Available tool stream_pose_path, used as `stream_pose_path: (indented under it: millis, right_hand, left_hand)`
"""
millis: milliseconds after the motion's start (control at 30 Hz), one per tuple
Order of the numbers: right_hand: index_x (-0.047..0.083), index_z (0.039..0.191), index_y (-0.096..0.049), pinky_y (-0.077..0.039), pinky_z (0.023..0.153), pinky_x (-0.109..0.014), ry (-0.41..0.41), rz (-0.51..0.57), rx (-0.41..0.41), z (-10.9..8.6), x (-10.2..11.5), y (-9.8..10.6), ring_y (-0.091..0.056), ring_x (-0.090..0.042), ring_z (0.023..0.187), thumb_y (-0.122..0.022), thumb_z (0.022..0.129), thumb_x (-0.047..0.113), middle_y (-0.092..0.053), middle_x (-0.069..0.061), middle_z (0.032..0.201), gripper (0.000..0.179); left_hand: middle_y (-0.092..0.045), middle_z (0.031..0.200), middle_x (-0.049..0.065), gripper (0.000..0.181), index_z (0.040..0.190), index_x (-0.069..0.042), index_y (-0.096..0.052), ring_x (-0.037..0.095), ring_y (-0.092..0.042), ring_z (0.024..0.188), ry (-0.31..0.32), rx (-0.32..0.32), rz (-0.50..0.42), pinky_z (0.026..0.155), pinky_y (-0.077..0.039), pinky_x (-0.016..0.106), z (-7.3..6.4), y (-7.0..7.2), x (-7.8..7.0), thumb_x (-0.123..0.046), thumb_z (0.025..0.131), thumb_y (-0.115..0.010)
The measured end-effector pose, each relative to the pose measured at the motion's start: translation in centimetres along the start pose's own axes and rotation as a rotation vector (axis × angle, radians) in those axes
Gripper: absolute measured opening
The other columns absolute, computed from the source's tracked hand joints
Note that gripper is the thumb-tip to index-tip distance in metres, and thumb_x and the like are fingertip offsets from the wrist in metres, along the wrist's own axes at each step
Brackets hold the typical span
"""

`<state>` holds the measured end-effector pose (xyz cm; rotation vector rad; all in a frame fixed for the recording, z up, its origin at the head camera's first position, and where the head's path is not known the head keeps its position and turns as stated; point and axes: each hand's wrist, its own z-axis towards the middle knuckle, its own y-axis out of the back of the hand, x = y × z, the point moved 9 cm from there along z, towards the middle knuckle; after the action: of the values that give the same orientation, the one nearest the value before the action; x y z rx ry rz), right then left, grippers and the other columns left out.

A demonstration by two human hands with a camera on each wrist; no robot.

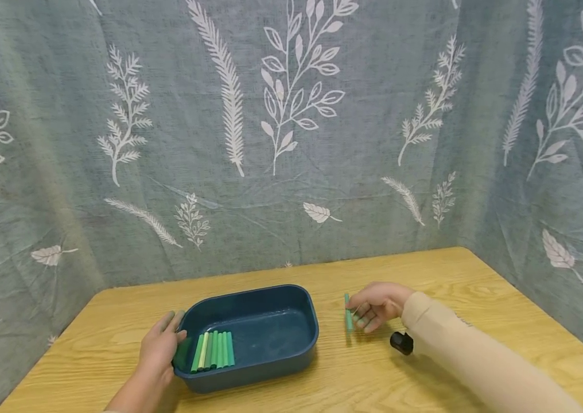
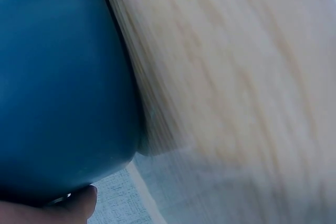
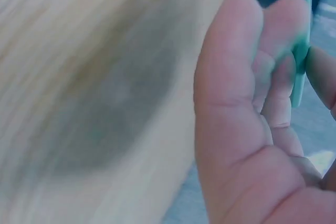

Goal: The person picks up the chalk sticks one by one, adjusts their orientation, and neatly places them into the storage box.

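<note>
Near the table's middle sits a dark blue plastic tub (image 1: 271, 344). My left hand (image 1: 158, 344) grips its left end, thumb over the rim and the other fingers along the outside. Inside, several chalk sticks (image 1: 213, 351) in shades of green lie side by side at the left end, one of them yellowish. To the right of the tub my right hand (image 1: 376, 307) pinches a single green chalk stick (image 1: 349, 321) between thumb and fingers, held lengthwise above the table. Green dust shows on the fingertips of this hand in the right wrist view.
The wooden table (image 1: 457, 275) extends past the tub on both sides. A blue-grey curtain (image 1: 250, 229) with white leaf prints hangs behind it and at both sides. A small black device (image 1: 401, 343) sits under the right wrist.
</note>
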<state>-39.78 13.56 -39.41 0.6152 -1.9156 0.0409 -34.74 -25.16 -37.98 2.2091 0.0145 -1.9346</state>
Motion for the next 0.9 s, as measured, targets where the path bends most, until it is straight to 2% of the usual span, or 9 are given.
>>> stream_pose_path:
  millis: [133,333,467,567,667,800,900]
  right_hand:
    - [0.003,0.092,-0.064,-0.060,0.069,-0.032,0.081,0.042,0.063,-0.6,1.6,-0.7,-0.065,-0.016,0.068,-0.056,0.095,0.014,-0.066,-0.011,0.084,0.014]
    - [0.004,0.086,-0.064,-0.060,0.072,-0.032,0.144,0.110,0.098,-1.5,3.7,-0.9,-0.068,-0.014,0.069,-0.051,0.097,0.011,-0.067,-0.012,0.083,0.019]
    - [0.004,0.086,-0.062,-0.060,0.076,-0.032,0.149,0.147,0.149,-1.4,5.1,-1.7,-0.068,-0.015,0.073,-0.047,0.100,0.011,-0.066,-0.012,0.085,0.022]
    - [0.005,0.084,-0.062,-0.059,0.080,-0.034,0.146,0.159,0.182,-0.9,6.1,-2.9,-0.068,-0.016,0.074,-0.046,0.101,0.011,-0.065,-0.011,0.085,0.024]
    - [0.006,0.082,-0.061,-0.059,0.080,-0.035,0.138,0.159,0.175,-0.3,7.1,-3.8,-0.067,-0.017,0.073,-0.047,0.101,0.012,-0.064,-0.010,0.082,0.024]
    - [0.001,0.092,-0.058,-0.059,0.081,-0.036,0.112,0.152,0.156,0.4,8.3,-4.9,-0.067,-0.020,0.075,-0.048,0.101,0.012,-0.062,-0.014,0.088,0.018]
    - [-0.007,0.110,-0.055,-0.058,0.083,-0.037,0.092,0.142,0.156,0.9,9.3,-6.0,-0.068,-0.025,0.083,-0.049,0.101,0.012,-0.061,-0.024,0.107,0.022]
  left_hand:
    - [0.011,0.156,0.027,0.059,0.153,0.002,-0.003,0.052,-0.009,0.140,0.009,-0.006,-0.006,0.115,-0.008,0.062,-0.3,0.6,0.2,-0.001,0.104,-0.036]
    - [0.011,0.157,0.027,0.059,0.153,0.003,-0.004,0.050,-0.006,0.142,-0.013,0.006,-0.019,0.115,-0.006,0.061,0.0,0.1,-0.3,0.001,0.103,-0.036]
    - [0.006,0.156,0.029,0.060,0.153,0.003,-0.001,0.050,-0.008,0.141,-0.033,0.010,-0.037,0.116,-0.005,0.060,0.0,-0.2,-0.5,0.001,0.103,-0.034]
    - [0.003,0.156,0.031,0.060,0.153,0.003,0.000,0.050,-0.001,0.142,-0.044,0.011,-0.039,0.115,-0.003,0.061,-0.1,0.0,-0.6,0.001,0.103,-0.034]
    - [0.001,0.155,0.031,0.061,0.153,0.003,0.000,0.050,0.002,0.142,-0.052,0.018,-0.054,0.115,-0.005,0.061,-0.2,-0.1,-0.7,0.003,0.102,-0.033]
    - [-0.001,0.155,0.032,0.061,0.153,0.003,0.000,0.051,0.000,0.141,-0.052,0.015,-0.069,0.115,-0.005,0.061,-0.3,-0.2,-0.5,0.005,0.101,-0.033]
    - [-0.002,0.155,0.032,0.061,0.153,0.003,-0.002,0.051,0.000,0.141,-0.056,0.002,-0.066,0.115,-0.004,0.061,-0.3,-0.1,-0.5,0.005,0.101,-0.034]
